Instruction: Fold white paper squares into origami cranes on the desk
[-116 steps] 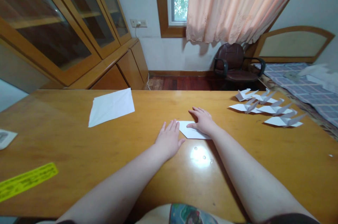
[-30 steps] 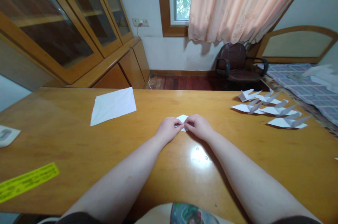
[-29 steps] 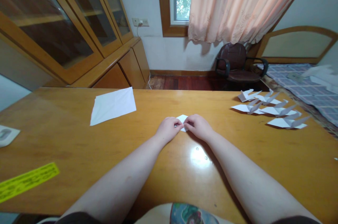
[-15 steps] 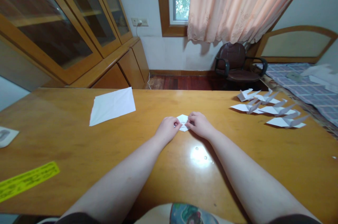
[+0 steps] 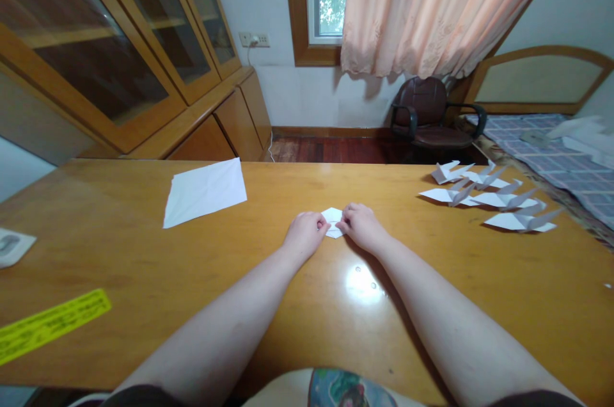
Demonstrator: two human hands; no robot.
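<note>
A small folded piece of white paper [image 5: 332, 215] lies on the wooden table, partly covered by my fingers. My left hand [image 5: 309, 230] pinches its left side, thumb on the paper. On the other side my right hand [image 5: 361, 223] grips the right edge with its fingers curled. Creases or flap edges run across the paper between my thumbs. Several folded paper cranes [image 5: 520, 221] stand in a group at the far right of the table. To the left of my hands rests a flat white sheet of paper [image 5: 206, 192].
The wooden table [image 5: 201, 279] spreads around my arms. A yellow strip with dark writing [image 5: 55, 324] lies at the left, below a white object [image 5: 14, 247] at the edge. Beyond the table are a cabinet [image 5: 192, 116], a chair [image 5: 429, 112] and a bed [image 5: 556, 144].
Almost nothing differs. Both hands stay on the folded paper, with only very slight finger movement, and the view shifts a little.
</note>
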